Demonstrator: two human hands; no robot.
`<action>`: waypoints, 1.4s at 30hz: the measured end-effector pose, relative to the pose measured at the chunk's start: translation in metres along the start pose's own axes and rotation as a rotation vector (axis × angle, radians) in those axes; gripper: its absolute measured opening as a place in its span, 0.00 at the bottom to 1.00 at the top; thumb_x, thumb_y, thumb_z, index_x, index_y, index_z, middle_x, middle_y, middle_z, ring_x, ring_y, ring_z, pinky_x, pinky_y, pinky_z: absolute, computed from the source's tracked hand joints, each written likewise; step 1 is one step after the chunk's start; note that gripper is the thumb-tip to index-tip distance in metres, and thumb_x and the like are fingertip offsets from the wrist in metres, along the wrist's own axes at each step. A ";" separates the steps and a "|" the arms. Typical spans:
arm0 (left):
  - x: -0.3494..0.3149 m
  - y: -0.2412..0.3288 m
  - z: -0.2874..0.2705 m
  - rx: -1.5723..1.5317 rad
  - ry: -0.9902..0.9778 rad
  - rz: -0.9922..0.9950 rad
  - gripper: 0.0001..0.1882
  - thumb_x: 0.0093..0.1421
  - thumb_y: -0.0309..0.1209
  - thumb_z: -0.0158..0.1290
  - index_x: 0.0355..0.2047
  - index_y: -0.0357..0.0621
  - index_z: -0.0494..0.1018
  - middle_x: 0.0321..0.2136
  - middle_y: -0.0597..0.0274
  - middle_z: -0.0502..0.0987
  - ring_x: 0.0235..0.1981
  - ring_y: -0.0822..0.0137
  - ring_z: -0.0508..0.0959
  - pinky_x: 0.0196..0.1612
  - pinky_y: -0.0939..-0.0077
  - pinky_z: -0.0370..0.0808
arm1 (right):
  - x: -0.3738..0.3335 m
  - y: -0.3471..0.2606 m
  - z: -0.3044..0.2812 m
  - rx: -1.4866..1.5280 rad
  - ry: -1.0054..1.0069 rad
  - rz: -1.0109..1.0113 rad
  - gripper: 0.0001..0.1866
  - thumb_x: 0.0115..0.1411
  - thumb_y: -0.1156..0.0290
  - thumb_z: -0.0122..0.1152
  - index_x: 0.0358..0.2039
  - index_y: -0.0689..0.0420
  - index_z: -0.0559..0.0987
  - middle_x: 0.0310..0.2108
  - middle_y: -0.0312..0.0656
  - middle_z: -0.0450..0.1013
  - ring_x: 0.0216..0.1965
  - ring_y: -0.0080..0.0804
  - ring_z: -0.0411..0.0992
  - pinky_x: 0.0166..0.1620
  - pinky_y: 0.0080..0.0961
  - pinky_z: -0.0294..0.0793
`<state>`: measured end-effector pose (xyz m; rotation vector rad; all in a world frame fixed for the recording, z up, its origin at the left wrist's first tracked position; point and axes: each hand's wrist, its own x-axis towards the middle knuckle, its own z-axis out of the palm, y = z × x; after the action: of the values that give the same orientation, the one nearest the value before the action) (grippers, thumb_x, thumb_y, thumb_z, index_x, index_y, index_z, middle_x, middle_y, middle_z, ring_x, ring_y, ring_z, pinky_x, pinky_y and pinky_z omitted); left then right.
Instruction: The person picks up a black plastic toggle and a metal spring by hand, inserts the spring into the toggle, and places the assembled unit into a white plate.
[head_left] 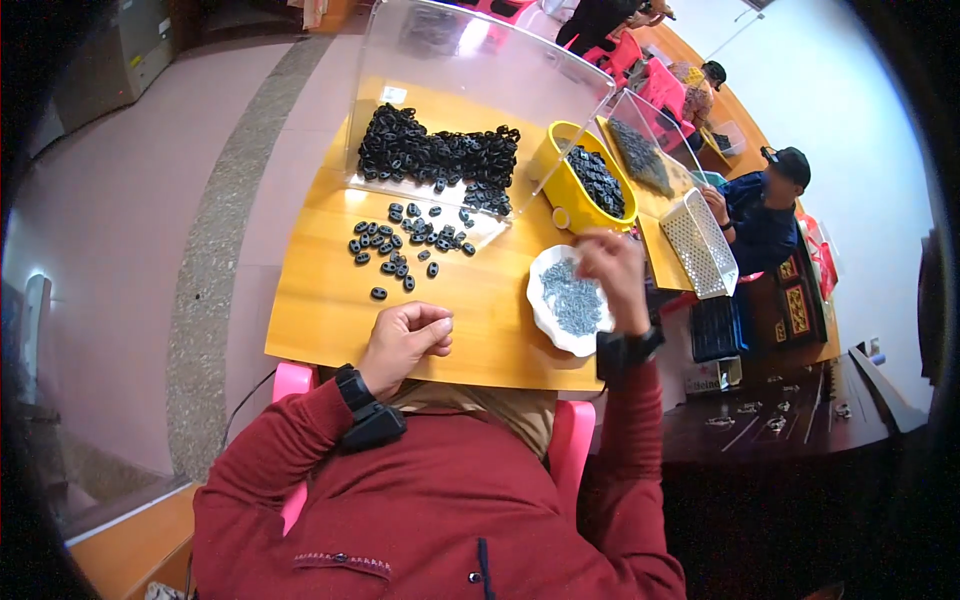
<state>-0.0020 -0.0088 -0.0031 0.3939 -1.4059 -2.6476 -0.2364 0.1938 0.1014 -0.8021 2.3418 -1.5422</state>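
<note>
The table top [480,345] looks like yellow wood, smooth and slightly glossy. The small black parts [400,150] seem to be plastic, smooth and with a soft shine. The box [540,85] is of clear plastic, so glossy that it reflects the light. The yellow tub [547,160] and the pink chair [570,440] look like smooth plastic. The white bowl [537,302] is smooth too, and the small pieces [575,305] in it look metallic. The red sweater [440,500] is of matt cloth.

At the right edge of the neighbouring yellow wooden table [657,236], see a white perforated plastic basket [700,243] beside a person in dark blue [764,222]. Across pale pink floor tiles [125,240], see a speckled grey stone strip [232,240].
</note>
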 end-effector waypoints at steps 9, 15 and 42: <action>0.000 0.002 0.000 -0.012 0.002 -0.019 0.10 0.61 0.27 0.54 0.41 0.33 0.72 0.30 0.62 0.76 0.29 0.74 0.77 0.36 0.79 0.78 | 0.056 0.001 0.009 0.058 0.131 -0.052 0.15 0.59 0.71 0.59 0.44 0.65 0.76 0.27 0.36 0.75 0.22 0.20 0.72 0.27 0.17 0.74; 0.000 -0.002 -0.004 -0.010 -0.030 0.002 0.11 0.61 0.27 0.53 0.41 0.33 0.72 0.31 0.62 0.76 0.30 0.73 0.77 0.36 0.79 0.78 | 0.016 0.012 0.098 -0.199 -0.308 -0.081 0.13 0.56 0.71 0.63 0.37 0.68 0.79 0.24 0.37 0.76 0.23 0.19 0.73 0.25 0.17 0.72; -0.001 0.001 -0.001 -0.103 0.107 0.039 0.12 0.62 0.27 0.52 0.43 0.33 0.70 0.30 0.63 0.76 0.29 0.76 0.76 0.35 0.81 0.78 | -0.033 0.001 0.137 -0.094 -0.338 -0.036 0.09 0.64 0.71 0.54 0.35 0.65 0.76 0.20 0.33 0.71 0.19 0.15 0.68 0.23 0.15 0.69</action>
<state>-0.0003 -0.0100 -0.0026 0.4839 -1.2281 -2.6112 -0.1456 0.1056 0.0386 -1.0411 2.1719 -1.2050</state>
